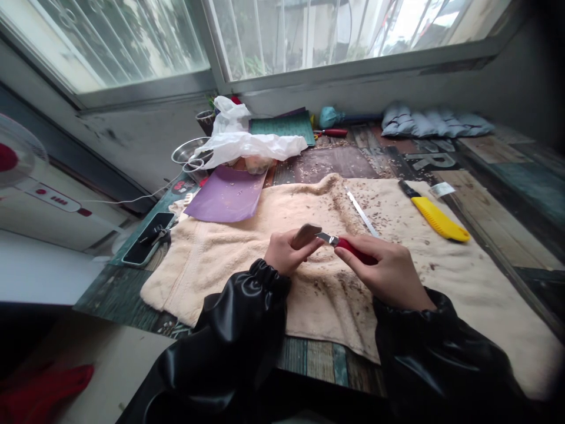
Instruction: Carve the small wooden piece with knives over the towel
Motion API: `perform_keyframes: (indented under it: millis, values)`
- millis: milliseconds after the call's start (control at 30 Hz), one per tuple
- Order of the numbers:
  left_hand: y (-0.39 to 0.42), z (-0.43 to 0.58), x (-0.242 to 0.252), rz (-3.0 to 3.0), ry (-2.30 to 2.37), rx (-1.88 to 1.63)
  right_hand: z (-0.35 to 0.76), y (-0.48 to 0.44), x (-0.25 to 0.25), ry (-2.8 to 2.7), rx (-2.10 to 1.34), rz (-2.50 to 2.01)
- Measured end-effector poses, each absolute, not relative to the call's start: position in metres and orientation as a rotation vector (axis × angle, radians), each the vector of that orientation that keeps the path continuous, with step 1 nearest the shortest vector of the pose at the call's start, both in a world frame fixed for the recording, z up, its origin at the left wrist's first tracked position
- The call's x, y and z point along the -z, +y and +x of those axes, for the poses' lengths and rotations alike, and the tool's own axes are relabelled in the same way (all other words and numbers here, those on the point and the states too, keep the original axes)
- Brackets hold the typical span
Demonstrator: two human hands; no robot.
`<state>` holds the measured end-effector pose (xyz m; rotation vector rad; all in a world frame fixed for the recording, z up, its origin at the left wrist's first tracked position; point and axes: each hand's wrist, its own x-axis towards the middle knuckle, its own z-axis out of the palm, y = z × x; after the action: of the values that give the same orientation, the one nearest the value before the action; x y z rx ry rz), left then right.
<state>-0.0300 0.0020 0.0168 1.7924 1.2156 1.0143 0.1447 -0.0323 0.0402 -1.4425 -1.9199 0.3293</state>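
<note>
A small brown piece, wood by its look, [306, 235] is gripped in my left hand [285, 253], its rounded end sticking up past the fingers. My right hand [386, 268] is closed round the red handle [359, 251] of a knife. The knife's short metal blade [324, 237] points left and meets or nearly meets the brown piece; contact is too small to tell. Both hands are above a cream towel [233, 253] strewn with brown shavings. Beyond my right hand a thin silvery blade [361, 212] lies on the towel.
A yellow-handled cutter [439, 219] lies at the towel's right. Purple sheet [229, 193], white plastic bag [260, 146] and metal bowl [190, 151] are at the back left. A phone [149, 238] with keys sits at the left edge. Grey packets [435, 122] lie at the back right.
</note>
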Motion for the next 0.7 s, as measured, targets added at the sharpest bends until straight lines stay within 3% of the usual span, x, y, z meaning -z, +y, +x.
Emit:
perform_keyframes:
  millis: [700]
  values:
    - [0.0009, -0.0289, -0.0219, 1.519, 1.066, -0.894, 0.1497, -0.0323, -0.0443, -1.97, -0.294, -1.435]
